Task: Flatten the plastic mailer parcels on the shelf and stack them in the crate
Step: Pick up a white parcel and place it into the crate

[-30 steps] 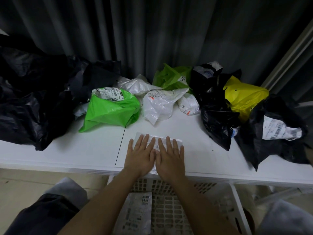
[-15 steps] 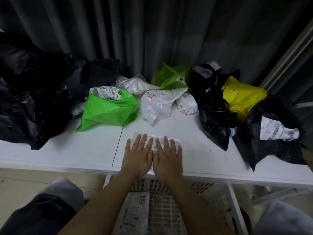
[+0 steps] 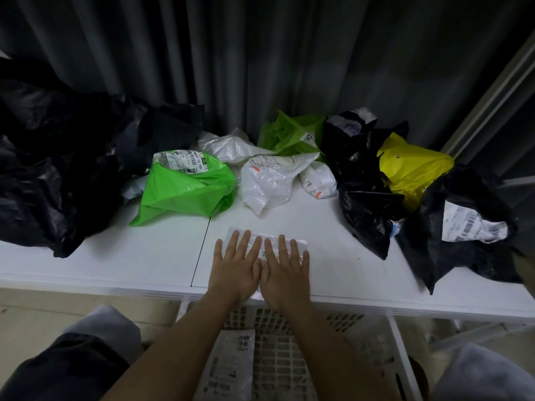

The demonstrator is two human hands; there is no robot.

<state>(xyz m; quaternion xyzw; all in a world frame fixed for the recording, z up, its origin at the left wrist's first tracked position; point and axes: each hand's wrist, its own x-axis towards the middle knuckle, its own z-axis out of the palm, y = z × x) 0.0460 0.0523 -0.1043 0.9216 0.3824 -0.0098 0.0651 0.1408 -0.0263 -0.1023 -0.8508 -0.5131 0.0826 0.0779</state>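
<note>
White plastic under our palms: left hand (image 3: 236, 266) and right hand (image 3: 285, 270) press flat, fingers straight, on a clear mailer (image 3: 269, 244) at the shelf (image 3: 115, 264) edge. Below, our white lattice crate (image 3: 292, 363) holds one flattened mailer (image 3: 228, 366).

Dim overall, light falling from above onto white shelf (image 3: 333, 227), curtain (image 3: 260, 53) sunk in shadow, black bags (image 3: 52, 169) nearly detail-less, faint sheen on green bag (image 3: 185, 189), wide-angle bending at edges, soft blur in lower corners.
</note>
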